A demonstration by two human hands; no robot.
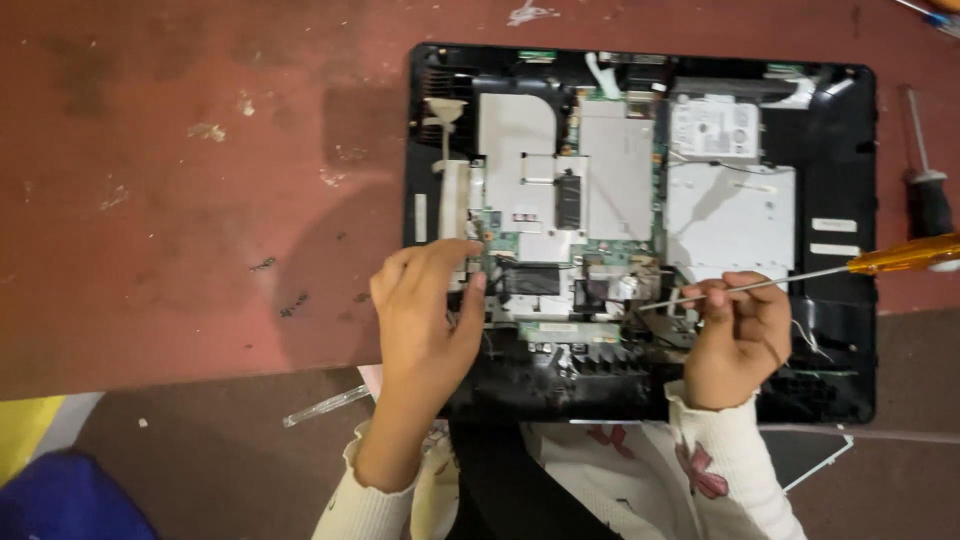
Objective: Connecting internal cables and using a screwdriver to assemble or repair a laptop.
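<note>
An opened black computer chassis (850, 200) lies flat on a reddish table (200, 200), with its green circuit board (560, 245) and metal shields exposed. My left hand (425, 320) rests on the chassis's near left part, fingertips touching the board's left edge and holding nothing. My right hand (735, 335) pinches the thin metal shaft of a screwdriver with an amber handle (900, 255). The shaft runs down to the left, and its tip sits among the parts near the board's lower middle. Both sleeves are cream with pink flowers.
A second screwdriver with a black handle (925, 190) lies on the table right of the chassis. A silver hard drive (712, 127) and a flat metal drive cover (730, 205) fill the chassis's right half. A clear plastic piece (325, 405) and a blue object (60, 500) lie near left.
</note>
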